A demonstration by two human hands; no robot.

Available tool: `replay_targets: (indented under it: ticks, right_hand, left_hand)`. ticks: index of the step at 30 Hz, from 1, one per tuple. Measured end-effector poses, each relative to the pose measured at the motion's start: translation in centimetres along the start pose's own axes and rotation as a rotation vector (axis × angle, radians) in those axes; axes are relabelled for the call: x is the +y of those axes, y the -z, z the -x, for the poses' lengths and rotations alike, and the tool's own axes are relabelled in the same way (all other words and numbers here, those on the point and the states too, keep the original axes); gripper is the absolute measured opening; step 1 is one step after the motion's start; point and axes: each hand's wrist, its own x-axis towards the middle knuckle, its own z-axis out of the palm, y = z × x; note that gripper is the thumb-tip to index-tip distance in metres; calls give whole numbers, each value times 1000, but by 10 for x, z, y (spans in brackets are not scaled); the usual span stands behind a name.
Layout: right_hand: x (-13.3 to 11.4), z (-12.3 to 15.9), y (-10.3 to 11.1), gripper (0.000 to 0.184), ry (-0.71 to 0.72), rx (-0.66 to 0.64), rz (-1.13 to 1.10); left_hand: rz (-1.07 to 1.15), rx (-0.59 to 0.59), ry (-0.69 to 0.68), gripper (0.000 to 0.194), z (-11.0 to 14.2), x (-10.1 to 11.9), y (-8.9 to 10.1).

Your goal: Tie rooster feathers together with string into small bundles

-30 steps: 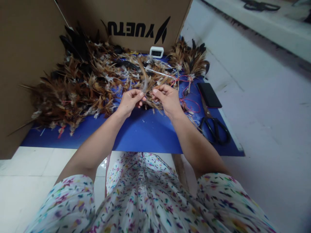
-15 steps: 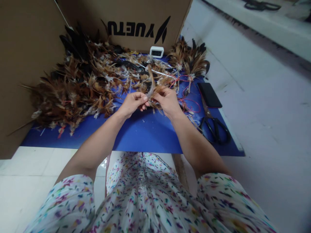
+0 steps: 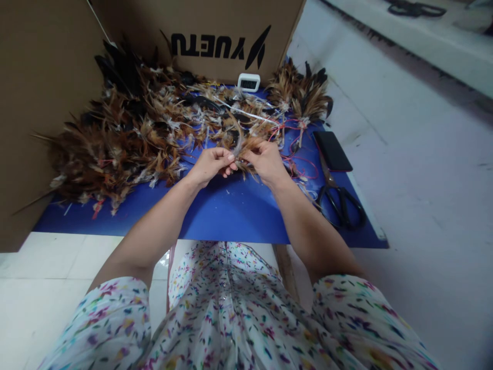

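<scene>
Close together over the blue table top (image 3: 227, 216), both hands pinch brown feathers. My left hand (image 3: 211, 163) is closed, thumb against fingers, on the base of a pale, curved feather (image 3: 239, 134) that stands upward. Beside it, my right hand (image 3: 265, 160) is closed on a small tuft of brown feathers (image 3: 252, 144); its fingertips are partly hidden. Behind and left of the hands spreads a large heap of brown and black feathers (image 3: 127, 133). Red string (image 3: 304, 162) lies loosely just right of my right hand.
Black-handled scissors (image 3: 341, 208) and a black phone-like slab (image 3: 332, 150) lie near the table's right edge. Tied feather bunches (image 3: 304, 100) sit at the back right. A white digital timer (image 3: 248, 82) stands before a cardboard box (image 3: 215, 20), which walls the back; more cardboard walls the left.
The curved feather at my left fingertips has tilted slightly to the left at its tip. Both hands have stayed in nearly the same place.
</scene>
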Motion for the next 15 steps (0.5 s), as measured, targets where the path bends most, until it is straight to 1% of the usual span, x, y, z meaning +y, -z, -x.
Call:
replay_targets:
  ticks: [3, 7, 11, 15]
  right_hand:
    - [1, -1, 3, 13, 19, -20, 40]
    - [3, -2, 6, 2, 75, -28, 113]
    - [0, -2, 7, 8, 113, -52, 176]
    - [-4, -1, 7, 9, 115, -84, 195]
  left_hand:
    - [-5, -1, 8, 29, 0, 0, 0]
    - [-12, -7, 13, 29, -1, 0, 2]
    - [-36, -12, 2, 29, -1, -1, 3]
    - [-52, -19, -2, 28, -2, -2, 4]
